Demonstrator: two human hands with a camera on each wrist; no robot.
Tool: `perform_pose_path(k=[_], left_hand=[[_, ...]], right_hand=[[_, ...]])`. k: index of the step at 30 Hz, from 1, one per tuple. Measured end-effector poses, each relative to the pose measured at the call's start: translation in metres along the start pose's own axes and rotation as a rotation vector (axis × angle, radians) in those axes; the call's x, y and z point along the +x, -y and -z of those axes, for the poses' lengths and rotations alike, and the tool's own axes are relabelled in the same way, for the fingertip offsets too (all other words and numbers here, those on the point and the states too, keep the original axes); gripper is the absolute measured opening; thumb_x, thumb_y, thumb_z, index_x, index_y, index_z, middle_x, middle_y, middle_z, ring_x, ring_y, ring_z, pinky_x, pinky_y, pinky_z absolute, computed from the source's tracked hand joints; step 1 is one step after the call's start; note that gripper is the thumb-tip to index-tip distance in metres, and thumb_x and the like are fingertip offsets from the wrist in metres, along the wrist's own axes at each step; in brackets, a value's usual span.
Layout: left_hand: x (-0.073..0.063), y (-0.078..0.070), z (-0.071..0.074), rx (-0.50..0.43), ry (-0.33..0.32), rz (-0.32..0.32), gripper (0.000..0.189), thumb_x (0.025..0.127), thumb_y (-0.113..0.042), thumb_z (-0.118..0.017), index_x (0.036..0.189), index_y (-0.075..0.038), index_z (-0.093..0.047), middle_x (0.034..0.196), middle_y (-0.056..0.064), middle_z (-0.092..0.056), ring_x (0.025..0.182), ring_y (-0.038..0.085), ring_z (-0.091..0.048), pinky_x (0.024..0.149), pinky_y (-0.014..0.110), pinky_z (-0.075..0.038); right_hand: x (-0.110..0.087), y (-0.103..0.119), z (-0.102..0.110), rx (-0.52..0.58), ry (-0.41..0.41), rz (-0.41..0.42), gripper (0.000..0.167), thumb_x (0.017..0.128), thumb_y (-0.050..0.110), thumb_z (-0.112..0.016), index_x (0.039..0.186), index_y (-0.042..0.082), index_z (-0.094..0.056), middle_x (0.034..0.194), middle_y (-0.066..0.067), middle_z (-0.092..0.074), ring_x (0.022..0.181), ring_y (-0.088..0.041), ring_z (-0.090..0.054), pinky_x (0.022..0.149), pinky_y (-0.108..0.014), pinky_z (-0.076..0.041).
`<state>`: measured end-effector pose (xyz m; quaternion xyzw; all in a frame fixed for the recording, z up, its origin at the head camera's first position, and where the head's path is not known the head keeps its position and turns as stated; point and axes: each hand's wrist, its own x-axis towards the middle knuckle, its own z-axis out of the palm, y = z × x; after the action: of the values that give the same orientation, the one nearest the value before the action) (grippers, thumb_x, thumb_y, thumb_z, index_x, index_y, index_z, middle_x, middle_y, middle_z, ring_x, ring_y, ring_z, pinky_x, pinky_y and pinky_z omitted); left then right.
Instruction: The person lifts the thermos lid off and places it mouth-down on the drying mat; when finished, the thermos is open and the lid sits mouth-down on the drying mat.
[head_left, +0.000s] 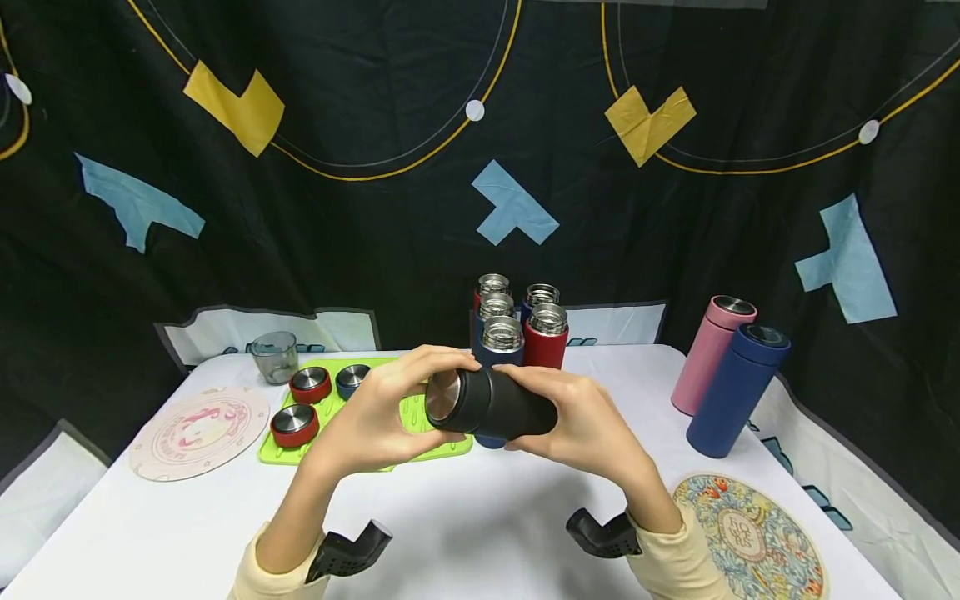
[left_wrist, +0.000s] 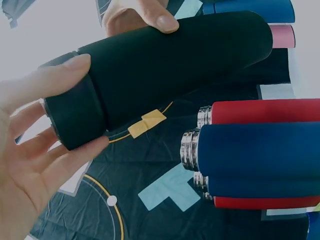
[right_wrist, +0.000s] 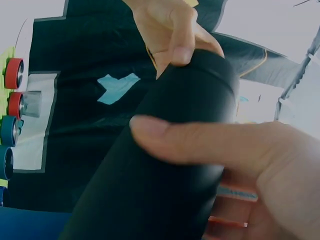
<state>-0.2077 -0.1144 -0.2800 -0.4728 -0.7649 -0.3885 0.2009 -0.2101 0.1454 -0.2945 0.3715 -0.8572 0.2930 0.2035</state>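
A black thermos bottle [head_left: 517, 404] is held sideways above the table, its capped end toward the left. My left hand [head_left: 382, 408] grips the lid [left_wrist: 75, 105], thumb on one side and fingers on the other. Around the body, my right hand [head_left: 585, 417] holds the bottle; its thumb [right_wrist: 180, 142] lies along the black surface in the right wrist view. The lid sits on the bottle with a thin seam between them. Behind the hands stand several lidless red and blue bottles, among them a red bottle [head_left: 546, 346] and a blue bottle [left_wrist: 250, 147].
Red and blue lids, such as a red lid [head_left: 295, 425], rest on a green mat [head_left: 281, 452] at left. Beside it are a glass cup [head_left: 275, 357] and a round pink placemat [head_left: 198, 433]. At right stand a pink bottle [head_left: 708, 354], a lidded blue bottle [head_left: 735, 396] and a floral placemat [head_left: 750, 533].
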Motion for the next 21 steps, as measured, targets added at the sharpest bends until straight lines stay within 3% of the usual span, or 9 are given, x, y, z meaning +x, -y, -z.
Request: perform_pose_path(k=[5,8,13,21], left_hand=[[-0.002,0.002,0.004,-0.040,-0.011,-0.029,0.074,0.064,-0.002,-0.089,0.130,-0.015,-0.057,0.129,0.002,-0.056,0.111,0.018,-0.056,0.084,0.034,-0.055],[-0.001,0.003,0.003,-0.061,-0.011,-0.031,0.073,0.065,-0.004,-0.089,0.130,-0.015,-0.057,0.129,0.002,-0.056,0.112,0.019,-0.055,0.083,0.035,-0.055],[-0.001,0.005,0.001,-0.073,-0.019,-0.020,0.073,0.065,-0.006,-0.089,0.130,-0.014,-0.057,0.128,0.003,-0.056,0.111,0.020,-0.055,0.081,0.035,-0.056],[0.000,0.000,0.001,-0.040,-0.014,-0.047,0.077,0.064,-0.005,-0.090,0.132,-0.010,-0.055,0.128,0.005,-0.056,0.111,0.020,-0.056,0.085,0.033,-0.054]], right_hand=[[0.003,-0.009,0.001,0.225,0.064,0.072,0.075,0.071,0.024,-0.088,0.138,0.022,-0.053,0.132,0.005,-0.056,0.111,-0.014,-0.055,0.086,-0.033,-0.054],[0.004,-0.008,0.006,0.296,0.089,0.080,0.075,0.071,0.021,-0.088,0.137,0.017,-0.054,0.130,0.002,-0.058,0.107,-0.016,-0.056,0.083,-0.033,-0.055],[0.005,-0.010,0.006,0.337,0.058,0.089,0.073,0.065,0.013,-0.091,0.131,0.008,-0.059,0.120,-0.005,-0.065,0.095,-0.019,-0.063,0.079,-0.033,-0.056],[0.002,-0.012,0.006,0.309,0.006,0.127,0.072,0.069,0.023,-0.089,0.133,0.011,-0.059,0.119,-0.002,-0.066,0.094,-0.016,-0.065,0.080,-0.032,-0.057]])
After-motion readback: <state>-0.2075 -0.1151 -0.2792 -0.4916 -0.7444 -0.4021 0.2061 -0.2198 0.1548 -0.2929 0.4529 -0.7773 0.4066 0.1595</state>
